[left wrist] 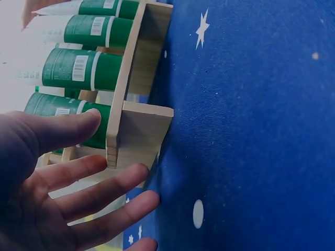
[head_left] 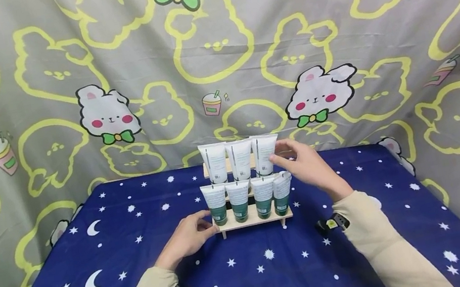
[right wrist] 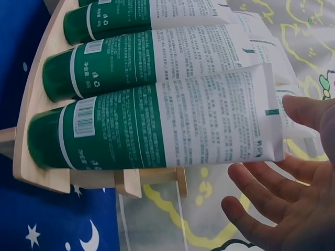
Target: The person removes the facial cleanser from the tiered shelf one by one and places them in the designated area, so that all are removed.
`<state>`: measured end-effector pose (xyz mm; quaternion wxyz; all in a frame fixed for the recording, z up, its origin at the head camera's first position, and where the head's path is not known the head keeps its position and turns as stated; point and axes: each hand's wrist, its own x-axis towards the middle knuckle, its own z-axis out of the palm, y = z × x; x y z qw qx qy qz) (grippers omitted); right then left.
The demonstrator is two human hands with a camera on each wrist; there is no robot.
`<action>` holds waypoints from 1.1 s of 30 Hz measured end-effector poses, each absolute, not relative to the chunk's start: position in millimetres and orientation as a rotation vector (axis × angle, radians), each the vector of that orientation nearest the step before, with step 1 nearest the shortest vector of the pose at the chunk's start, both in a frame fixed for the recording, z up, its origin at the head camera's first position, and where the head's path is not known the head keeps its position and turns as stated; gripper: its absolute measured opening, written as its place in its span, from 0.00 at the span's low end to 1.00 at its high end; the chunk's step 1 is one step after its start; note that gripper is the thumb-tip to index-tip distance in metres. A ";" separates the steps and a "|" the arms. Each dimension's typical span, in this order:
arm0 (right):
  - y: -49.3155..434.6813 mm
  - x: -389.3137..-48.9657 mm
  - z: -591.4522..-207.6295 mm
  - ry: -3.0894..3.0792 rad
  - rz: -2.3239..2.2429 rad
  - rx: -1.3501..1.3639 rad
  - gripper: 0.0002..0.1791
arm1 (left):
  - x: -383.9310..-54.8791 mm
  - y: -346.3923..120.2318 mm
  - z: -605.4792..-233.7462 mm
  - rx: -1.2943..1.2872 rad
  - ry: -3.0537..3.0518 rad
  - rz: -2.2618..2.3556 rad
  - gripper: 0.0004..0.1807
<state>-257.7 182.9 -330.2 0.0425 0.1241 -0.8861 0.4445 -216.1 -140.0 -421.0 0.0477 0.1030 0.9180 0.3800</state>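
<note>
Seven squeeze tubes stand caps down in two rows on a small stepped wooden rack [head_left: 253, 222]. The lower, front row holds four green and white tubes [head_left: 239, 202]; their green part is at the bottom, with small print and a barcode. The rightmost tube [head_left: 283, 189] of this row leans to the right at its top. Three white tubes [head_left: 240, 159] make up the upper row behind.

The left hand [head_left: 188, 235] is at the rack's lower left end, its fingers spread apart, the thumb in front of the leftmost green and white tube and the other fingers about the end of the shelf. The right hand [head_left: 307, 163] is up at the rightmost white tube [head_left: 265, 154], thumb at its right edge and forefinger near its top; whether they pinch it cannot be told. Its other fingers are loosely bent and apart from one another. The two hands are well apart, on opposite sides of the rack.

Both arms wear beige sleeves [head_left: 386, 244], with a dark device [head_left: 336, 222] strapped at each wrist. The rack stands on a blue cloth [head_left: 143, 282] printed with white stars, moons and dots. Behind hangs a grey curtain [head_left: 236, 19] with yellow outlined animals, white rabbits [head_left: 107, 114] in green bows, and pink cups [head_left: 212, 104].
</note>
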 end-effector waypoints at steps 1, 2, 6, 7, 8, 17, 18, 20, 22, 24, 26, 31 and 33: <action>182.4 -258.5 -330.8 -2.706 1.364 0.383 0.33 | -216.7 -139.8 -421.3 0.315 2.798 1.160 0.25; 181.7 -259.7 -331.4 -2.701 1.369 0.388 0.32 | -217.2 -139.7 -422.0 0.315 2.796 1.164 0.25; 178.4 -264.0 -331.4 -2.685 1.386 0.409 0.30 | -219.2 -139.6 -422.7 0.316 2.803 1.185 0.23; 177.7 -264.8 -331.2 -2.683 1.387 0.415 0.30 | -219.5 -139.5 -422.6 0.312 2.803 1.194 0.23; 177.1 -265.8 -331.2 -2.680 1.393 0.421 0.30 | -219.8 -139.6 -422.9 0.315 2.806 1.201 0.22; 177.3 -266.9 -335.7 -2.681 1.428 0.417 0.25 | -221.0 -138.8 -426.3 0.334 2.782 1.253 0.24; 177.5 -267.2 -336.4 -2.682 1.433 0.424 0.25 | -221.2 -138.8 -426.9 0.318 2.782 1.257 0.24; 177.7 -267.5 -337.2 -2.685 1.438 0.433 0.26 | -221.5 -138.5 -429.2 0.281 2.780 1.272 0.23; 177.9 -268.0 -337.0 -2.682 1.436 0.434 0.26 | -221.7 -137.8 -430.7 0.247 2.777 1.289 0.23; 177.8 -268.1 -336.0 -2.679 1.428 0.430 0.26 | -221.8 -137.4 -431.4 0.239 2.776 1.300 0.23; 177.6 -268.0 -335.0 -2.682 1.420 0.428 0.26 | -221.6 -136.9 -431.9 0.228 2.777 1.298 0.24; 176.7 -267.0 -334.0 -2.685 1.415 0.423 0.24 | -220.6 -136.4 -431.2 0.196 2.784 1.285 0.25; 176.9 -266.5 -334.3 -2.675 1.427 0.408 0.23 | -220.6 -135.6 -430.6 0.197 2.787 1.284 0.25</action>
